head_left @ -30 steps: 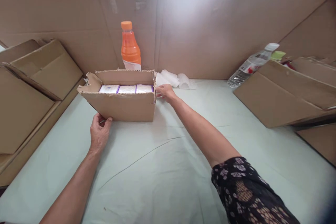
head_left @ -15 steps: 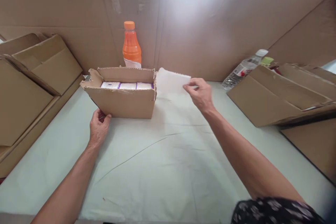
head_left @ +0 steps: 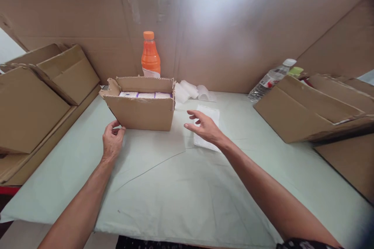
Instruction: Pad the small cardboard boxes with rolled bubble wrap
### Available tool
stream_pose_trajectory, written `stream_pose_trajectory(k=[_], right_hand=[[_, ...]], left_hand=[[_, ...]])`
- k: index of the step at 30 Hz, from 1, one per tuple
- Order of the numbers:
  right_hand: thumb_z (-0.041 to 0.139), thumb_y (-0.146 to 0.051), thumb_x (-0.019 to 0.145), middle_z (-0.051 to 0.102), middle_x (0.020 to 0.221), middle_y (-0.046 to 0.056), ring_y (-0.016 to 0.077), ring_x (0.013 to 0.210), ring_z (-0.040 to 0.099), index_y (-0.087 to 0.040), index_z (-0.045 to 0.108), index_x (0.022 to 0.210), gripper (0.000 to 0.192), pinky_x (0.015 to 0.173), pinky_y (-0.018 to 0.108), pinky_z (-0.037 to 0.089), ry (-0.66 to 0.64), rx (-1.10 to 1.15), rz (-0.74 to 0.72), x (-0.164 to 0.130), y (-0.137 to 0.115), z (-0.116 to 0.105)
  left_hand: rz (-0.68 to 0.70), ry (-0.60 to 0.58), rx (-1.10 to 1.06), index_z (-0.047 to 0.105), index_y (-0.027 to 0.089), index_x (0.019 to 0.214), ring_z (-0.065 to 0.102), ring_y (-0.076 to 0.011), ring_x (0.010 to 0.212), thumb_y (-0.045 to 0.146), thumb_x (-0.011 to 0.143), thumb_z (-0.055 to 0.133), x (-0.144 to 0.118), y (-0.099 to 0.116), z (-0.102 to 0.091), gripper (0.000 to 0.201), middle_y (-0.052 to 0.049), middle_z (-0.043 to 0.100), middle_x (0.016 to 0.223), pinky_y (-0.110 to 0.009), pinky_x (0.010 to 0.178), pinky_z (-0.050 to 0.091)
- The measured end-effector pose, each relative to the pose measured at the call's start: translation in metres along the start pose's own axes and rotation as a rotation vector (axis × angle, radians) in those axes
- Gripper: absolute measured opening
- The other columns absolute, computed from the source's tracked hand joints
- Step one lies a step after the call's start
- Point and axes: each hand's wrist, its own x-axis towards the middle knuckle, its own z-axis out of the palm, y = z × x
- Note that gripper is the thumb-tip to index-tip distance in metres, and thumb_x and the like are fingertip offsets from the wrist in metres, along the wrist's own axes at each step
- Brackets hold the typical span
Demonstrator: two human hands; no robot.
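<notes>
Our left hand point(head_left: 112, 144) gripping the cardboard box point(head_left: 140, 111) corner, our right hand point(head_left: 204, 126) spread empty, seemingly touching the white sheet point(head_left: 209, 114)

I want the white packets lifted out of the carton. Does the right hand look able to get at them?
Probably yes: the right hand hovers open beside the carton, whose top is open, with the white packets uncovered and nothing between.

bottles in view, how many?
3. An orange bottle stands behind the open carton. A clear water bottle leans behind the flat cardboard at right, a green-capped one beside it, mostly hidden. More may be hidden there.
</notes>
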Motion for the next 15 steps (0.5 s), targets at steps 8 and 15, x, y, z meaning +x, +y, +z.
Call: stream_pose_trajectory(k=[8,15], right_hand=[[0.059,-0.045,0.085,0.067,0.132,0.017,0.0308,0.111,0.066,-0.014,0.054,0.135,0.059,0.082,0.042,0.055,-0.001,0.183,-0.030,0.047,0.003,0.064],[0.055,-0.042,0.087,0.065,0.137,0.015,0.0278,0.112,0.067,-0.015,0.052,0.138,0.058,0.089,0.042,0.056,0.041,0.194,-0.023,0.066,0.018,0.068]], left_hand=[[-0.005,-0.154,-0.184,0.061,0.013,0.124,0.067,-0.0261,0.107,0.042,0.071,0.071,0.000,0.002,0.004,0.062,-0.014,0.067,0.125,-0.042,0.097,0.054],[0.001,-0.325,-0.309,0.053,0.017,0.139,0.054,-0.0363,0.135,0.042,0.067,0.075,0.003,-0.003,0.011,0.079,-0.017,0.055,0.147,-0.055,0.118,0.037]])
